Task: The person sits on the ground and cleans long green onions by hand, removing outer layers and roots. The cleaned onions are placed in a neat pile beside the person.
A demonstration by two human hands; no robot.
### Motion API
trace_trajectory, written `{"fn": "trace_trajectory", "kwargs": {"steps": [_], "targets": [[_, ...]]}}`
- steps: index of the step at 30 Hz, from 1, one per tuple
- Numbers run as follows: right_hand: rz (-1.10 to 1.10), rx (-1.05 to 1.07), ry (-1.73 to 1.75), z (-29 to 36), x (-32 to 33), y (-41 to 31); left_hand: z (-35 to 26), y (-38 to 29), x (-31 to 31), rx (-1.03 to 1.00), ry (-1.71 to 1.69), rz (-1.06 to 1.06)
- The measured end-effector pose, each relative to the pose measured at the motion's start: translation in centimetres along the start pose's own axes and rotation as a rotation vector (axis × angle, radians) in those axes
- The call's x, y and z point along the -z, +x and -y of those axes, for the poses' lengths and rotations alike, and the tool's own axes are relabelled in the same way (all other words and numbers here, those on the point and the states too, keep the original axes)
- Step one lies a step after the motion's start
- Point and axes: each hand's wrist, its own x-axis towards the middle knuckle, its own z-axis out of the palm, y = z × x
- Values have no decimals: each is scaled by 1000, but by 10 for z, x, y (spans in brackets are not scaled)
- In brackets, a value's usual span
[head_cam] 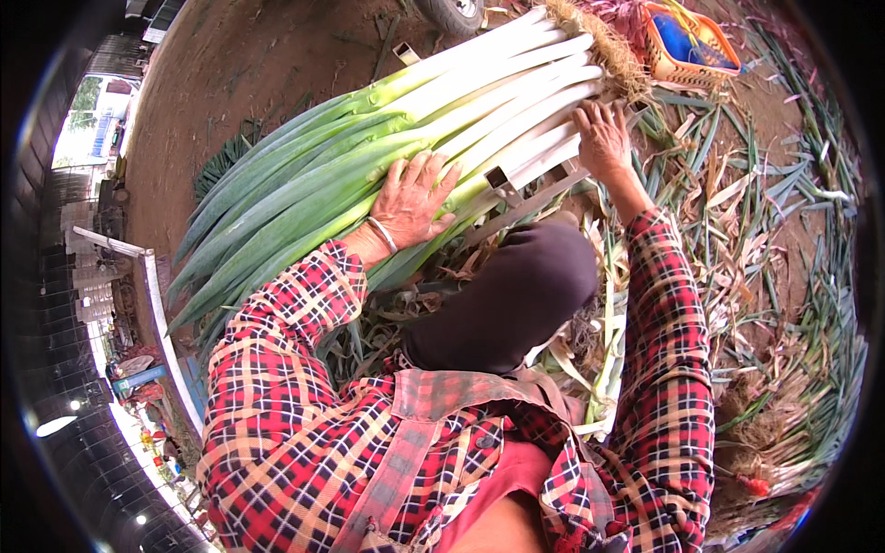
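Note:
A thick pile of long green onions (415,131) lies across a metal rack (508,185) in front of me, white shafts to the upper right and green leaves to the lower left. My left hand (413,197) rests flat on top where white turns to green, its fingers spread. At the root end my right hand (603,138) touches the near side of the bundle, fingers bent over the lowest white shafts beside the brown roots (619,62). Whether those fingers grip a stalk is hidden. My bent knee (546,276) is just below the rack.
An orange plastic basket (691,72) with blue material inside stands at the upper right. Stripped leaves (733,200) litter the soil. More onions with roots (781,442) lie at the lower right. A wheel (453,14) shows at the top, and a white metal frame (155,297) at left.

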Motion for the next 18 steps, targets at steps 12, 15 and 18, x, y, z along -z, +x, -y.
{"fn": "trace_trajectory", "kwargs": {"steps": [12,15,18], "targets": [[18,-19,163,-18,2,6,5,-11,20,139,48,68],[47,-9,172,-23,7,6,2,-8,26,106,75,157],[103,-61,124,-17,8,8,-4,-14,31,90,84,243]]}}
